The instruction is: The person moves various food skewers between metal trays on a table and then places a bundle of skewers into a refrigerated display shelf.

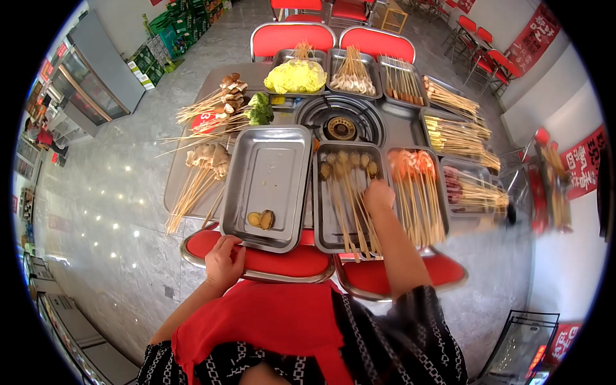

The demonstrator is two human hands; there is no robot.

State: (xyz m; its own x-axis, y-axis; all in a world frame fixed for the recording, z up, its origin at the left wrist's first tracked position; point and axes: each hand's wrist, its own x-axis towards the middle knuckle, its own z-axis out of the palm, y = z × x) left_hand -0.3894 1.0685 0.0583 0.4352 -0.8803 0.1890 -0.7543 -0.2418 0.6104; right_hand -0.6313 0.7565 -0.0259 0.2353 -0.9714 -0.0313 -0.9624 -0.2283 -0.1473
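My left hand rests at the near left corner of a large steel tray, its fingertips on the rim. Two abalones lie at the near end of that tray. To the right, my right hand is over the right side of a second steel tray, at the skewers. Skewered abalones lie in it, heads at the far end and flat bamboo sticks towards me. The fingers are partly hidden, so whether they grip a skewer does not show. Beside it, a tray holds shrimp skewers.
A round burner is set in the table beyond the trays. Mushroom skewers and broccoli lie at the left. Trays of cabbage, sausage-like skewers and meat skewers surround the burner. Red chairs stand at the near edge.
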